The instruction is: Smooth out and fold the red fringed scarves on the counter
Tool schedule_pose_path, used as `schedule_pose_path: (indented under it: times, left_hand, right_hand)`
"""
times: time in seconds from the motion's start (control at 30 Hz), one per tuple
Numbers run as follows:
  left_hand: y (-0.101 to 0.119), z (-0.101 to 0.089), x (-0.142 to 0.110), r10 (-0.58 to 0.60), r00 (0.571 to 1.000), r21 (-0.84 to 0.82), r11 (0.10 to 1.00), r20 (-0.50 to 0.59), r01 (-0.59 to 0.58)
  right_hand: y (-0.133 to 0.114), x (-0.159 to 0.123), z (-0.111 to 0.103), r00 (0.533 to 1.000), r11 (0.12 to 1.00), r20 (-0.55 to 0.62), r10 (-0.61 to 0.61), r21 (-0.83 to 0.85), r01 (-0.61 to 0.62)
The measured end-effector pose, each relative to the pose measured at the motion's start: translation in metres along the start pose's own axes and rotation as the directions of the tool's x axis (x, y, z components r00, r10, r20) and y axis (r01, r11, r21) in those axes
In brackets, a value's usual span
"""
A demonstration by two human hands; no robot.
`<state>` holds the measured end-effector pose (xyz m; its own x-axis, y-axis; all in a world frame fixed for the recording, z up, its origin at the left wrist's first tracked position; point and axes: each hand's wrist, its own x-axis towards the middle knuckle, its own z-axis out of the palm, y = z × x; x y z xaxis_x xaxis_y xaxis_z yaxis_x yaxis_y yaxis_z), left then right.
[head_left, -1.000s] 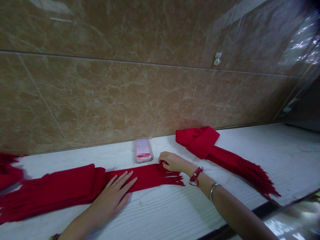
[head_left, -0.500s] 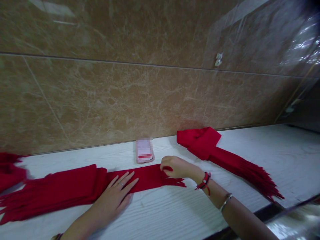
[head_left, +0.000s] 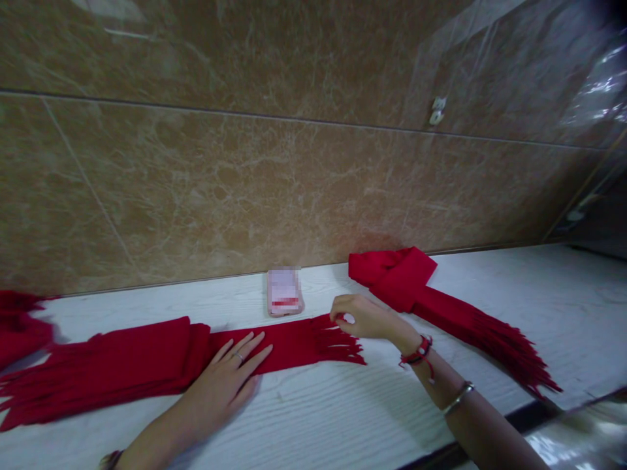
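A red fringed scarf (head_left: 291, 343) lies stretched flat along the white surface. My left hand (head_left: 230, 375), palm down with fingers spread, rests on it just right of a thicker folded red section (head_left: 137, 359). At the scarf's right end my right hand (head_left: 365, 318) pinches the upper strands of the fringe between thumb and fingers; the exact strands are partly hidden. The other strands of that fringe (head_left: 343, 349) fan out on the surface below the hand.
Another red scarf (head_left: 392, 281), looped over, lies to the right with its fringe toward the front edge. A phone (head_left: 284, 292) lies near the brown marbled wall (head_left: 235, 183). More red fabric (head_left: 22, 333) sits at the far left of the white table (head_left: 313, 418).
My right hand has moved right, from the scarf's end to the tips of the fringe, and more strands now show spread out. My left hand stays in place.
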<state>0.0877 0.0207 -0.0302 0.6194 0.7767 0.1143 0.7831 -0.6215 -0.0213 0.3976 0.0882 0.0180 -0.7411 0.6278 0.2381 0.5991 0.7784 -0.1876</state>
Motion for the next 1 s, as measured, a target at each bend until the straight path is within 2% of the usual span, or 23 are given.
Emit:
schedule_pose_path:
  times: [0.07, 0.13, 0.27, 0.33, 0.4, 0.47, 0.57, 0.63, 0.7, 0.83, 0.93, 1.0]
  left_hand:
    - [0.001, -0.002, 0.000, -0.003, 1.000, 0.011, 1.000, 0.019, 0.003]
    - [0.001, -0.003, 0.001, -0.007, 0.999, 0.025, 1.000, 0.038, 0.006]
    - [0.001, -0.003, 0.001, -0.008, 0.999, 0.031, 0.999, 0.038, 0.007]
    - [0.001, -0.002, 0.001, -0.007, 1.000, 0.027, 1.000, 0.027, 0.006]
    - [0.001, -0.001, 0.001, -0.008, 1.000, 0.022, 1.000, 0.022, 0.007]
    - [0.001, -0.002, 0.001, -0.008, 1.000, 0.017, 1.000, 0.022, 0.007]
    - [0.002, -0.003, 0.001, -0.007, 1.000, 0.005, 1.000, 0.021, 0.006]
    - [0.003, -0.004, 0.001, -0.011, 0.999, 0.001, 1.000, 0.030, 0.011]
    - [0.002, -0.004, 0.001, -0.019, 0.999, 0.003, 1.000, 0.039, 0.019]
    - [0.000, 0.000, -0.001, -0.003, 1.000, -0.003, 1.000, -0.001, 0.003]
    - [-0.001, 0.003, -0.001, 0.011, 0.999, -0.015, 1.000, -0.049, -0.012]
    - [-0.001, 0.003, -0.002, 0.010, 0.999, -0.018, 1.000, -0.047, -0.011]
  right_hand:
    - [-0.013, 0.009, 0.008, 0.996, 0.997, 0.031, -0.079, 0.005, 0.079]
    - [-0.018, 0.013, 0.013, 0.990, 0.997, 0.126, -0.067, -0.041, 0.073]
    - [0.002, 0.002, 0.007, 0.960, 0.971, 0.225, 0.166, -0.207, -0.120]
    - [0.016, -0.008, -0.001, 0.935, 0.936, 0.219, 0.279, -0.279, -0.214]
    - [0.025, -0.015, -0.008, 0.928, 0.922, 0.188, 0.320, -0.287, -0.260]
    - [0.022, -0.015, -0.011, 0.956, 0.948, 0.129, 0.262, -0.218, -0.231]
    - [0.003, -0.005, -0.006, 0.996, 0.992, 0.058, 0.074, -0.106, -0.068]
    - [-0.012, 0.004, 0.001, 0.995, 0.994, 0.103, -0.010, -0.111, 0.022]
    - [-0.020, 0.009, 0.006, 0.983, 0.986, 0.183, -0.016, -0.163, 0.046]
    - [-0.008, 0.003, 0.005, 0.956, 0.945, 0.252, 0.150, -0.321, -0.063]
    - [0.010, -0.009, -0.003, 0.929, 0.890, 0.215, 0.302, -0.412, -0.195]
    - [0.015, -0.012, -0.008, 0.933, 0.897, 0.169, 0.318, -0.372, -0.238]
